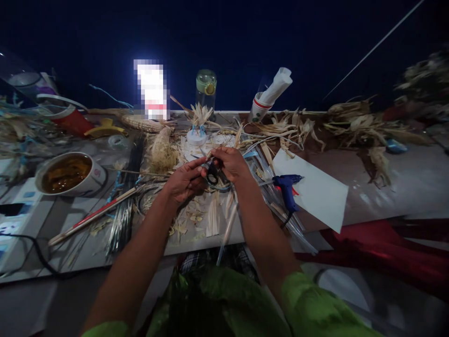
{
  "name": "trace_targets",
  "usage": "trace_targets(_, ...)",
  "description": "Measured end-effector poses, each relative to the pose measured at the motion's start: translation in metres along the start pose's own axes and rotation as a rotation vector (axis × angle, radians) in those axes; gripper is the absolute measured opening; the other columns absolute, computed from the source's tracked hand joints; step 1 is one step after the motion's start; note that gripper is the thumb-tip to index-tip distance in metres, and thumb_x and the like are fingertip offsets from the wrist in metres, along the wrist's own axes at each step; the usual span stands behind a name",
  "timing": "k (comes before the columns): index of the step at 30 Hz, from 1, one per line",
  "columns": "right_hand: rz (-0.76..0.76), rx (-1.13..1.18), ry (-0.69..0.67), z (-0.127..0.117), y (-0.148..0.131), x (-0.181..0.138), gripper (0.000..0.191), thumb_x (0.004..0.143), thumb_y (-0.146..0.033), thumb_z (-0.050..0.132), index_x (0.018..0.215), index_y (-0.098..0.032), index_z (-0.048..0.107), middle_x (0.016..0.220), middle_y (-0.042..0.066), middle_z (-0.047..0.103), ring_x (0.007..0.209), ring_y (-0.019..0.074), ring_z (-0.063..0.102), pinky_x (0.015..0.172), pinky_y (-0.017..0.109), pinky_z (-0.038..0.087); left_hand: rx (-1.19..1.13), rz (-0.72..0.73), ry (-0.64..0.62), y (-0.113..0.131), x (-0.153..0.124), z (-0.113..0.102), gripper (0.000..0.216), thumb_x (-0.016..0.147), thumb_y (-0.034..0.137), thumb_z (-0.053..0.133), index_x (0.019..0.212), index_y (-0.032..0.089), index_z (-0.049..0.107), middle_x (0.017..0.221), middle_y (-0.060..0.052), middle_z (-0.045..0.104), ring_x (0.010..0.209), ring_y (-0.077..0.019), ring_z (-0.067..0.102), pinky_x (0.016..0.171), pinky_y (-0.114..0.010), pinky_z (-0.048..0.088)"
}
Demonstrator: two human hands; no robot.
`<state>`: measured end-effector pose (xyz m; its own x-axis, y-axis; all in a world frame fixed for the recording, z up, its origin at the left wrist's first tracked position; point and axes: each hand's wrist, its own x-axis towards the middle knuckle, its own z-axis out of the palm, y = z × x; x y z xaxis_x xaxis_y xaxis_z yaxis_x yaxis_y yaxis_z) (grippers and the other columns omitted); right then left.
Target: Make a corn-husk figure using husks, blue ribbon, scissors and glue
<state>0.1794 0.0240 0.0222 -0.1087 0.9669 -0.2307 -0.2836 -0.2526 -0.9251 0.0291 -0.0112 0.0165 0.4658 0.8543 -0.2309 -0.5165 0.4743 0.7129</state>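
Over the middle of the worktable, my right hand (229,163) is closed around a pair of scissors (212,178) with black handle loops. The blades point away from me and to the left. Close beside it on the left, my left hand (184,181) is pinched near the blades; what lies between its fingertips is too small to make out. Just beyond the hands stands a husk flower (201,114) with blue ties on a round white base (196,137). Strips of dried husk (213,215) and trimmings lie beneath my hands.
A blue glue gun (286,189) rests by a white sheet (321,194) and clear glue sticks on the right. To the left are a bowl of brown liquid (96,175), a bundle of wires (121,224) and a corn cob (143,123). A bottle (206,89) stands behind.
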Motion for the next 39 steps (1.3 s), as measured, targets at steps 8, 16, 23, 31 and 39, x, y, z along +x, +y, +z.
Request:
trace_targets(8,0.000,0.002,-0.012,0.001,-0.001,-0.001,0.020,0.065,-0.028,0.065,0.056,-0.015,0.053,0.043,-0.006,0.047,0.039,0.0038,0.037,0.043,0.019,0.027,0.012,-0.004,0.008,0.000,0.001,0.000,0.029,0.071,0.009,0.060,0.101,0.012,0.060,0.061,0.001,0.058,0.031,0.0013,0.027,0.033,-0.014,0.021)
trace_targets(16,-0.007,-0.094,-0.005,-0.001,0.000,0.000,0.019,0.066,-0.031,0.063,0.059,-0.015,0.055,0.044,-0.007,0.045,0.041,0.0037,0.036,0.044,0.019,0.028,0.011,-0.014,0.064,0.000,0.002,-0.003,0.030,0.070,0.008,0.062,0.099,0.013,0.060,0.061,0.002,0.058,0.031,0.0012,0.027,0.034,-0.014,0.020)
trace_targets(23,-0.037,-0.136,0.056,-0.003,-0.004,0.000,0.016,0.066,-0.030,0.062,0.064,-0.014,0.058,0.049,-0.005,0.050,0.044,0.0042,0.040,0.046,0.019,0.029,0.014,-0.005,0.064,0.003,0.002,-0.006,0.032,0.069,0.009,0.062,0.100,0.014,0.059,0.063,0.004,0.058,0.032,0.0012,0.026,0.033,-0.015,0.020)
trace_targets(31,-0.264,-0.576,-0.039,0.004,0.004,-0.005,0.020,0.072,-0.032,0.055,0.066,-0.014,0.061,0.054,-0.004,0.052,0.052,0.0072,0.044,0.054,0.021,0.033,0.031,0.073,0.085,0.012,0.001,-0.018,0.035,0.069,0.010,0.062,0.102,0.018,0.058,0.066,0.005,0.058,0.032,0.0008,0.028,0.034,-0.016,0.024)
trace_targets(39,-0.358,-0.673,-0.046,0.009,0.009,-0.005,0.021,0.073,-0.034,0.054,0.070,-0.014,0.062,0.061,-0.003,0.053,0.060,0.0087,0.044,0.059,0.022,0.033,0.023,0.155,0.180,0.026,-0.007,-0.022,0.035,0.071,0.009,0.057,0.105,0.018,0.058,0.066,0.006,0.058,0.031,0.0019,0.028,0.034,-0.015,0.027)
